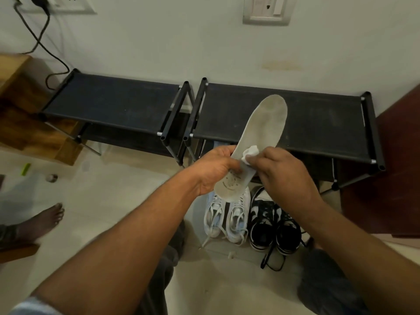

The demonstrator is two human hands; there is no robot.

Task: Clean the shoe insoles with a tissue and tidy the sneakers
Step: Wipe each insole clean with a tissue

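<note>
A pale grey insole (261, 130) is held up in front of the shoe rack, toe end pointing up and away. My left hand (216, 169) grips it near the heel. My right hand (284, 176) presses a crumpled white tissue (318, 153) against the middle of the insole. Below my hands, a pair of white sneakers (227, 217) stands on the floor. A pair of black and white sneakers (275, 226) sits right beside them, laces trailing loose.
Two low black shoe racks (113, 105) (318, 119) stand against the wall. A wooden cabinet (22, 105) is at the left and dark wood (391, 169) at the right. A bare foot (43, 221), a green item (25, 169) and a small round object (51, 178) lie on the floor at left.
</note>
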